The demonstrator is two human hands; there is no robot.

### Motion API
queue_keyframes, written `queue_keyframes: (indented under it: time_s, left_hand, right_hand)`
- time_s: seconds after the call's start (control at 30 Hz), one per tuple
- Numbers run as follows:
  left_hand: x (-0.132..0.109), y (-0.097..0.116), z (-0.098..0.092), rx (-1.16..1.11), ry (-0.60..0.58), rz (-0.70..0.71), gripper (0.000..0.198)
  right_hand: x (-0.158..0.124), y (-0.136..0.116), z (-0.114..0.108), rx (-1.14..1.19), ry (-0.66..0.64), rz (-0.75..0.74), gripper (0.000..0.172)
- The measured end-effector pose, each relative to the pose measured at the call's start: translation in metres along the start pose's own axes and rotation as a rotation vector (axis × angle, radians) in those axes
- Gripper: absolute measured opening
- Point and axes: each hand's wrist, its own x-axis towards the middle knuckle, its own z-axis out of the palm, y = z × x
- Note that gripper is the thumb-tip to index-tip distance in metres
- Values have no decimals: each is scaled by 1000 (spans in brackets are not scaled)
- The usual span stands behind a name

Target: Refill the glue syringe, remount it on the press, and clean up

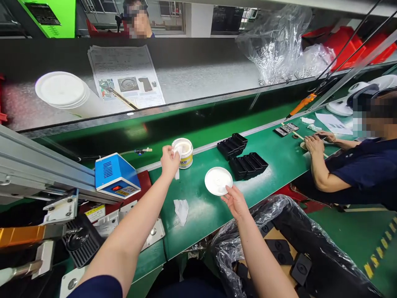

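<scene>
1. The left hand [169,160] pinches a small white wipe [177,165]; its grip is narrow, closed on the wipe, right at the rim of the open white tub [182,152]. Judging from this, the wipe is being worked at the tub's mouth. Keep the cloth folded tight under the fingertips so no loose tail drags on the counter [198,207].

2. The right hand [235,201] holds the white round lid [218,181] by its near edge, with the grip shut lightly on the rim. The lid lies flat, just beyond the fingers and to the right of the tub. Holding it level should keep its inner face clean.

3. A second crumpled wipe [181,210] lies on the counter below the left grip, apart from both hands.

4. Two stacks of black trays [243,157] sit beyond the right grip, near the lid but not touching it. Moving the lid straight toward the tub would steer clear of them.

5. A blue box [115,175] stands left of the left grip, near the forearm; the elbow is best kept in.

6. A co-worker's hand [314,143] works far to the right, well apart.
</scene>
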Motion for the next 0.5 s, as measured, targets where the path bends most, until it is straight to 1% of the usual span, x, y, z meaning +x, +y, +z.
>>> queue_keyframes:
  time_s: [0.03, 0.1, 0.17, 0.2, 0.23, 0.3, 0.37, 0.43, 0.5]
  left_hand:
    - [11, 8, -3, 49, -29, 44, 30]
    - [33, 19, -3, 136, -104, 94, 26]
    - [51, 24, 3, 203, -193, 105, 16]
    - [58, 24, 8, 229, -237, 102, 16]
    - [63, 24, 14, 252, -275, 100, 20]
    - [68, 24, 26, 291, -327, 106, 28]
    - [69, 26, 33, 325, -354, 127, 30]
    - [65, 28, 33, 358, -363, 161, 28]
    - [55, 28, 26, 392, -351, 203, 25]
  right_hand:
    - [0, -3, 4, 6, -12, -4, 40]
    - [1, -8, 12, 13, -33, -20, 41]
    - [3, -13, 20, -12, -44, -71, 43]
    - [4, -15, 24, -44, -48, -109, 43]
    - [7, -18, 28, -87, -48, -153, 44]
    - [16, -22, 38, -197, -39, -250, 46]
    - [29, -27, 54, -316, -29, -368, 48]
    - [46, -32, 75, -456, -23, -509, 49]
    - [66, -37, 101, -645, -22, -657, 48]
